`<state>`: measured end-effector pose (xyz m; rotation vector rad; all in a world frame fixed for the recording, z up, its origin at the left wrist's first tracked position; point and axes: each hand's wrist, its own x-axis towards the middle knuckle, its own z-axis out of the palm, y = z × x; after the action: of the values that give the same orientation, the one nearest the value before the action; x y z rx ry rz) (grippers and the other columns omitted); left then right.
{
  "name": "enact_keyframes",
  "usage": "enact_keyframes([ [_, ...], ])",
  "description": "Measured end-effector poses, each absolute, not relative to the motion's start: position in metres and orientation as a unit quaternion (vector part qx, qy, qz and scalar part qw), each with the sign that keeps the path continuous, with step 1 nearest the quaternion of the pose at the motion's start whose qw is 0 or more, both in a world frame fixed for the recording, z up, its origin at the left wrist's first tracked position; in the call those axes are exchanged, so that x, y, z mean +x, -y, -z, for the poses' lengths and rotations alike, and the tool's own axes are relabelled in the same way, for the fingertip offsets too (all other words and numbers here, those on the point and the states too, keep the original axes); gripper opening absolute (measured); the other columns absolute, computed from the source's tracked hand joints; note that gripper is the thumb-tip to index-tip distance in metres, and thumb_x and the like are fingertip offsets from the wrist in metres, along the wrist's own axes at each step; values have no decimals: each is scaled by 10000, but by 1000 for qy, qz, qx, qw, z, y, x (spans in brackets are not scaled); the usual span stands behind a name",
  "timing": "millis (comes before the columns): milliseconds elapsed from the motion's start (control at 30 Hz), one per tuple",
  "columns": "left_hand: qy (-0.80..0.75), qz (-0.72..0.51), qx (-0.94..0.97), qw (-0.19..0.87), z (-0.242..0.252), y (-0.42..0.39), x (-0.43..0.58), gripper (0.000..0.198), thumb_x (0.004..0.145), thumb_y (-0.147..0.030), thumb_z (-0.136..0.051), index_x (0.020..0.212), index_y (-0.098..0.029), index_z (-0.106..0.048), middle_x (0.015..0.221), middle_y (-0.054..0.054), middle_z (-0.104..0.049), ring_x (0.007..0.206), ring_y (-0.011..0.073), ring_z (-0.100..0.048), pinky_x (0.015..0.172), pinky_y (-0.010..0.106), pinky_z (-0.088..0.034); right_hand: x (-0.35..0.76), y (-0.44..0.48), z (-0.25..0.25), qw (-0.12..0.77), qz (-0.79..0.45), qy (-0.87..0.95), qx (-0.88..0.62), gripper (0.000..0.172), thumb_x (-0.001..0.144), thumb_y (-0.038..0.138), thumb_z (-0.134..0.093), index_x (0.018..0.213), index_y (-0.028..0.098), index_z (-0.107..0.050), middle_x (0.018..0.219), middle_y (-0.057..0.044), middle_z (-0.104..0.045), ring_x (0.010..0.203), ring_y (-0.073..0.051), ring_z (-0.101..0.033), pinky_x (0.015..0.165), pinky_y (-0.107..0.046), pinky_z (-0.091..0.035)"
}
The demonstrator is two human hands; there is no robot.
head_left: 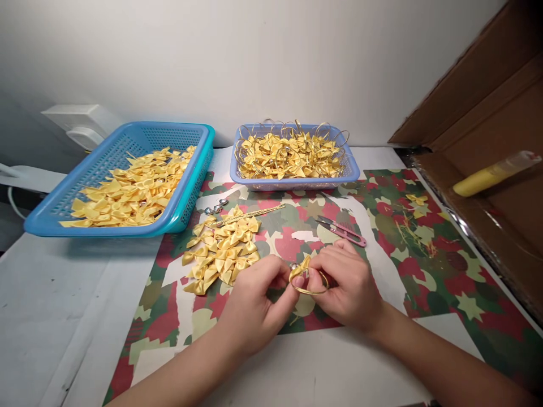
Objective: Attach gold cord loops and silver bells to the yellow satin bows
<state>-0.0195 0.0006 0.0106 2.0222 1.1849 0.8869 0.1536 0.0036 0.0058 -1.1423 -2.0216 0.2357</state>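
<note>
My left hand [254, 305] and my right hand [345, 285] meet over the patterned mat [424, 265]. Together they pinch a small yellow ribbon bow [300, 267] with a gold wire loop [311, 289] hanging under it. A tiny silver piece shows at the bow's top. A loose pile of yellow bows [223, 251] lies just left of my left hand. Pink thread snips [343, 230] rest just beyond my right hand.
A blue basket [46, 220] at the back left holds several plain bows. A lilac basket [292, 182] behind holds several bows with gold loops. Gold wires [254, 215] and silver beads [215, 207] lie near the pile. A cardboard box [487, 141] with a yellow tube [487, 178] stands at the right.
</note>
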Motion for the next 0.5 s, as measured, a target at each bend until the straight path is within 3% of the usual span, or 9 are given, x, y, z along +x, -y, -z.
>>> enact_keyframes([
  [333,-372,-319,834,254,-3,-4,-23,231,926,-128,-429,704,-190,-425,652,-16,-412,606,121,-400,525,233,-331,156,-4,-6,361,-75,820,-437,102,775,176,-497,676,191,-515,511,42,-471,493,-123,-362,597,-317,-231],
  [500,-374,-306,834,265,-1,-4,-23,241,929,-131,-431,698,-191,-402,661,-16,-403,629,126,-395,545,240,-322,156,-4,-3,334,-62,838,-428,190,799,155,-481,613,193,-469,505,38,-452,497,-119,-339,604,-321,-226],
])
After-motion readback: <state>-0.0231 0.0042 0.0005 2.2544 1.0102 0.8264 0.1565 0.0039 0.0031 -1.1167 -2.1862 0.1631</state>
